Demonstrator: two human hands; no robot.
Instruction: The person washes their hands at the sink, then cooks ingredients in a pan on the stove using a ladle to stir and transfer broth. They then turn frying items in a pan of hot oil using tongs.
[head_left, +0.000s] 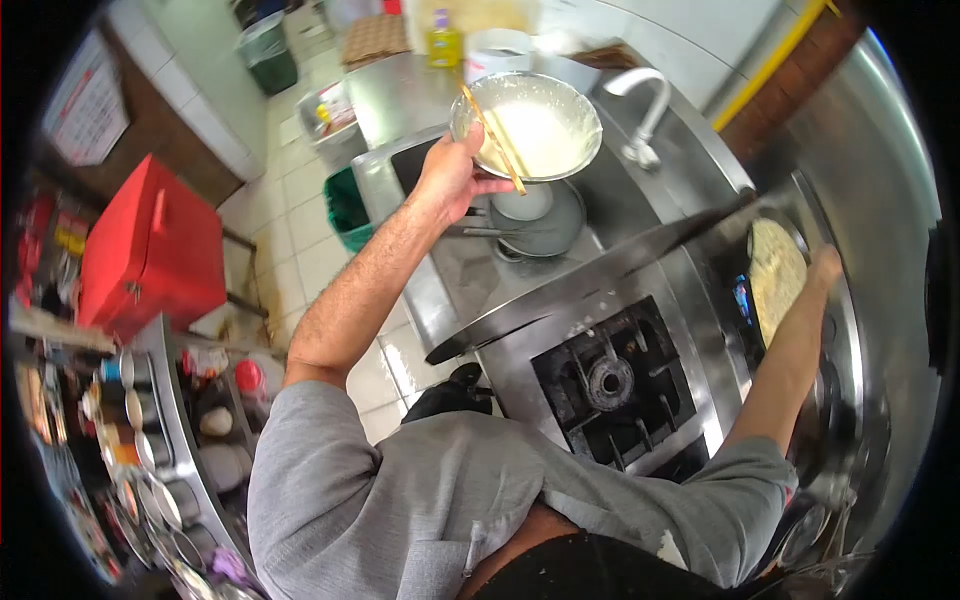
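My left hand (452,178) grips the rim of a metal bowl (545,125) with white batter in it, together with a pair of chopsticks (492,138) that lie across the bowl. The bowl hangs above the sink (600,200). My right hand (826,268) reaches out to the far right, to the edge of a dark pan (752,240) that holds a pale flat pancake (776,280). The fingers there are too small and blurred to tell whether they grip anything.
A plate and a small bowl (528,212) lie in the sink under a white tap (646,105). An unlit gas burner (610,380) sits before me. A red box (150,245), a green bin (345,208) and a shelf of tins (140,450) are at the left.
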